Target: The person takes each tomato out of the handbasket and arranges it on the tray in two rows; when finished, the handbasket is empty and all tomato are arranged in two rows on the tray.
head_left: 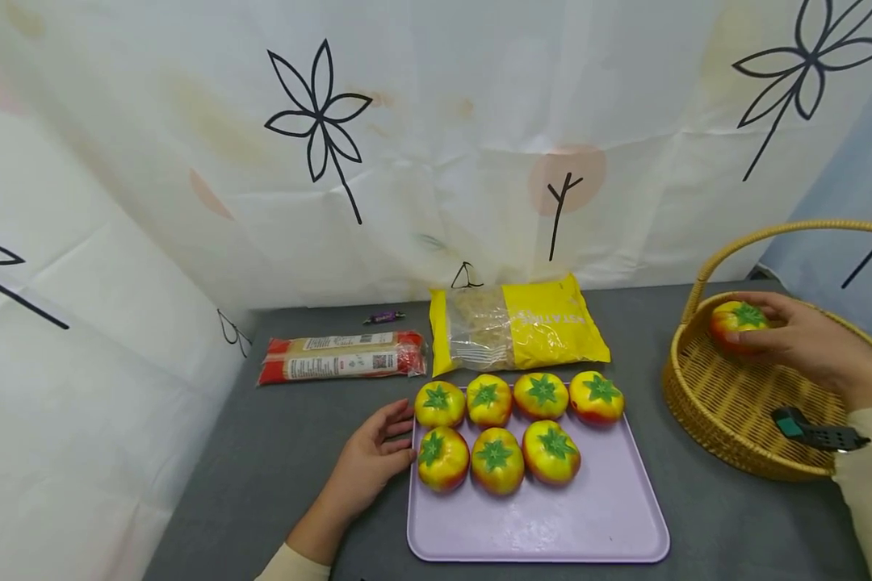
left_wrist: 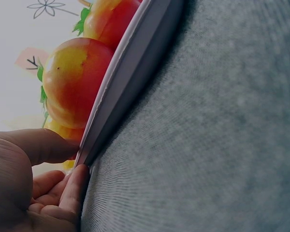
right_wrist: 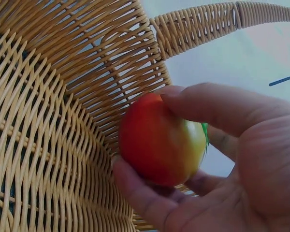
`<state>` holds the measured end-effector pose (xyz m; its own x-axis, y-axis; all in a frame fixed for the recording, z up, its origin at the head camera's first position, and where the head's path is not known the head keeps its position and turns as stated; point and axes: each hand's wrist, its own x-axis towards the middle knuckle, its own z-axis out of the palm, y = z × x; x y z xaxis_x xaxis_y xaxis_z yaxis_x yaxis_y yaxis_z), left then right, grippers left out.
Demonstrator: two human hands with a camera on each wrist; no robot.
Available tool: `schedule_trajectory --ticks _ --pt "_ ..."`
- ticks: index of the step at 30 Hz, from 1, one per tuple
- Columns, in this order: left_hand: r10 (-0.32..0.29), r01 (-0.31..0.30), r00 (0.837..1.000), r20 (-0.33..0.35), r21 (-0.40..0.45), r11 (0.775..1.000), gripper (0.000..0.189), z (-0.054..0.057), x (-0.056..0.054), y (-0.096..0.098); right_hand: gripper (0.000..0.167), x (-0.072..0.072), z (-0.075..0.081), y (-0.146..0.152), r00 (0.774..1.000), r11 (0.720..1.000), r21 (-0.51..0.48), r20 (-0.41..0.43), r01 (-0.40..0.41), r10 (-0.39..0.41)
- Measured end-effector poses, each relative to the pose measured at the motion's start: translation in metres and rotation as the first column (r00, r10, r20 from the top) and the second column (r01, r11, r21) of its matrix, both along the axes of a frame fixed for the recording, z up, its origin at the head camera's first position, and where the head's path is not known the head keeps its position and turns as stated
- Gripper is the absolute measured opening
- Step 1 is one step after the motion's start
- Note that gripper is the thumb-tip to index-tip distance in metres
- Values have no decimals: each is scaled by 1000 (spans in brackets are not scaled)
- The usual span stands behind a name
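In the head view my right hand [head_left: 807, 339] holds a yellow-red tomato [head_left: 734, 323] with a green star-shaped top, inside the wicker basket's [head_left: 741, 411] back rim. The right wrist view shows the thumb and fingers curled round the tomato [right_wrist: 157, 140], close to the woven wall [right_wrist: 101, 96]. My left hand [head_left: 371, 456] touches the left edge of a lilac tray [head_left: 538, 524] with its fingertips and thumb. Several similar tomatoes [head_left: 497, 460] stand in two rows on the tray. Up close in the left wrist view, the left hand [left_wrist: 38, 179] meets the tray rim [left_wrist: 104, 96].
Behind the tray lies a yellow bag [head_left: 552, 323] with a clear window. To its left are a long red-ended packet [head_left: 341, 357] and a small purple wrapped piece [head_left: 383, 317]. The basket's tall handle [head_left: 792, 230] arches over it. A patterned curtain [head_left: 443, 161] hangs behind the grey table.
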<state>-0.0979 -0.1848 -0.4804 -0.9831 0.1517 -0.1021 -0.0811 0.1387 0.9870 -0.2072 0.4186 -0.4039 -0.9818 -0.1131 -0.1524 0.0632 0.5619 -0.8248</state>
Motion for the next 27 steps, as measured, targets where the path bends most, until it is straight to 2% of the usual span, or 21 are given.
schedule_trajectory --ticks 3,7,13,20,27 --pt "-1 1 1000 3 0 1000 74 -1 0 0 73 0 2 -1 1000 1000 -19 5 -6 6" --pt "0 0 1000 4 -2 1000 74 0 0 0 80 1 8 -4 1000 1000 15 3 7 -7" --pt "3 -3 1000 8 -13 1000 74 0 0 1 82 8 21 -11 1000 995 98 -30 1 2" --pt "4 -4 1000 5 -8 1000 74 -2 -2 1 84 20 38 -19 999 983 182 -31 -29 36" --pt "10 -10 1000 4 -14 1000 74 -2 -1 1 84 31 43 -28 993 959 279 -87 -58 85"
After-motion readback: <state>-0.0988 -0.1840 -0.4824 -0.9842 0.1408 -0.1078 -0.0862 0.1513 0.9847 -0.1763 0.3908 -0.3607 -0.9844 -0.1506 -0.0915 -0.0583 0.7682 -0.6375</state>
